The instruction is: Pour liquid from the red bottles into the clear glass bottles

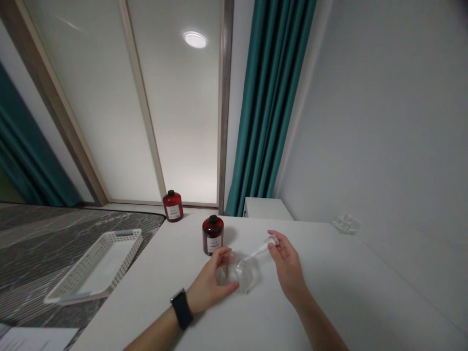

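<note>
Clasping a clear jar (245,279) short of the table's far edge (314,230), left hand (211,283) faces right hand (288,267), pinching a white stick (258,251) mostly outside.

teal curtains (272,107) flank pale frosted panels (183,122) showing a round light (195,40), beside a grey wall (387,112).

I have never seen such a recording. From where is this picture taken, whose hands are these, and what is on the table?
There is no machine, only a person's bare hands, seen by a camera on that person's head. The left hand, with a watch at its wrist, holds a clear container. The right hand holds a thin white stick, its tip close to the container. On the white table, a red bottle stands just beyond the left hand, another farther back. A white basket lies on the dark surface to the left.
</note>
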{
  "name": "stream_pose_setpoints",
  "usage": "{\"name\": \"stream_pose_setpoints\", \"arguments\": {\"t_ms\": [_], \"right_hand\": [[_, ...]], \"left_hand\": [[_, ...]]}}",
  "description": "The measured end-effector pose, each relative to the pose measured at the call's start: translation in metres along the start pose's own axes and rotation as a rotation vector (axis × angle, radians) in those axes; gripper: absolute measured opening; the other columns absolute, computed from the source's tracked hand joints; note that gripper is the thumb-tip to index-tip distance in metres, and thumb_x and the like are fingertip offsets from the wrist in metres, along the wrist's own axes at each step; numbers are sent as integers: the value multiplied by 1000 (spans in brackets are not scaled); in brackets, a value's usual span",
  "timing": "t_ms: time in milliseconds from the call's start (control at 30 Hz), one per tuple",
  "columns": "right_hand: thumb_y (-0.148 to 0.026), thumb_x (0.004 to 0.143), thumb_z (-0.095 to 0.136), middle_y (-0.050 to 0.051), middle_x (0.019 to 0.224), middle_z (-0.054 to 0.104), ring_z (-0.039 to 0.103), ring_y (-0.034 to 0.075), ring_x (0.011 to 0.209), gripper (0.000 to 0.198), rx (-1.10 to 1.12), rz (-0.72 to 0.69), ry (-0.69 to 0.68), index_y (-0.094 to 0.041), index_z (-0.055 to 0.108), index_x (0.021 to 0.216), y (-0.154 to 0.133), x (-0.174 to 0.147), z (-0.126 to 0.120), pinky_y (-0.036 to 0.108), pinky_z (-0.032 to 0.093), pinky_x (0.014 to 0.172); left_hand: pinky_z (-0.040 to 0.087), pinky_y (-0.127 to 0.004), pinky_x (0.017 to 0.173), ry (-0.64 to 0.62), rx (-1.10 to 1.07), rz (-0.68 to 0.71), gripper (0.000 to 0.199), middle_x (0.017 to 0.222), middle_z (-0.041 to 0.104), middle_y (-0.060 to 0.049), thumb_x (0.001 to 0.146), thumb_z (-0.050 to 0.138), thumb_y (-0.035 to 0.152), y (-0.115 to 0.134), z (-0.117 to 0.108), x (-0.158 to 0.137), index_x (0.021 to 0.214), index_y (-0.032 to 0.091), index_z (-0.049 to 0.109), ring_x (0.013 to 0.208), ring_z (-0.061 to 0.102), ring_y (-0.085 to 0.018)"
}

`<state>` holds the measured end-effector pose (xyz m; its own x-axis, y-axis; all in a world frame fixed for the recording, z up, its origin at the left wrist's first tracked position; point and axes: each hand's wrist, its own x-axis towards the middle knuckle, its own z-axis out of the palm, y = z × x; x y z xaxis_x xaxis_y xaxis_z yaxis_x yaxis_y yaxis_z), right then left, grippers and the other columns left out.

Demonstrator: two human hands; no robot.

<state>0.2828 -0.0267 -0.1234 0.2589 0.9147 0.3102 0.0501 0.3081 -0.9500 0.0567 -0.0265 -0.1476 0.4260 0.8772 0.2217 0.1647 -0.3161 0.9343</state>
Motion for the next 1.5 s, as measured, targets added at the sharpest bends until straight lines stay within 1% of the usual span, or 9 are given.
{"name": "stream_pose_setpoints", "arguments": {"t_ms": [167,300,467,600,800,933,1033,1200,1500], "right_hand": [[-43,79,70,3,87,65,60,18,77,40,52,2,-61,-20,64,111,0,-3,6,28,50,71],[-39,80,72,1,85,64,60,17,78,43,105,-40,-43,-23,57,117,2,-6,9,28,50,73],[-38,80,73,0,85,65,61,16,77,37,175,-105,-1,-26,48,105,6,-8,14,29,49,72],[-40,82,71,1,84,65,61,17,79,33,146,-113,10,-25,48,99,6,-8,14,30,49,73],[-43,79,72,0,82,64,60,17,75,35,145,-40,8,-25,48,97,7,-7,13,29,49,69],[-43,81,68,1,89,65,63,18,80,39,150,31,46,-25,49,110,12,0,7,33,52,76],[-44,84,60,2,93,63,64,18,83,36,32,0,71,-24,50,113,22,11,-5,36,53,79],[-41,76,65,0,80,62,62,20,74,31,-187,-49,54,-21,54,97,47,28,-26,34,51,70],[-26,69,60,0,73,58,57,21,71,9,-616,-149,10,-23,53,72,85,36,-36,34,45,69]], "left_hand": [[34,-52,110,11,54,19,67,124,57,-14,68,74,17,2,1,-1,124,20,37,123,53,-31],[35,-51,110,39,64,4,67,125,58,-14,66,77,17,2,1,0,122,21,39,122,54,-31],[37,-49,110,51,57,-6,68,129,58,-13,65,78,16,0,2,1,122,21,41,123,54,-29],[38,-49,109,103,110,-12,68,129,59,-13,64,79,16,4,2,1,123,21,45,121,55,-30],[41,-50,105,89,138,-20,68,127,59,-13,64,80,18,7,1,0,123,20,45,115,57,-30],[41,-50,106,87,131,-27,69,128,59,-14,65,79,16,3,2,-1,124,19,43,117,56,-30],[42,-50,105,108,140,-27,68,126,60,-14,66,78,16,2,1,0,124,20,43,115,58,-31],[41,-50,105,54,153,-15,65,125,60,-14,68,75,16,4,-1,0,124,20,43,114,58,-30],[42,-50,106,-27,160,15,64,123,60,-12,69,76,17,0,1,0,123,21,43,115,58,-30]]}}
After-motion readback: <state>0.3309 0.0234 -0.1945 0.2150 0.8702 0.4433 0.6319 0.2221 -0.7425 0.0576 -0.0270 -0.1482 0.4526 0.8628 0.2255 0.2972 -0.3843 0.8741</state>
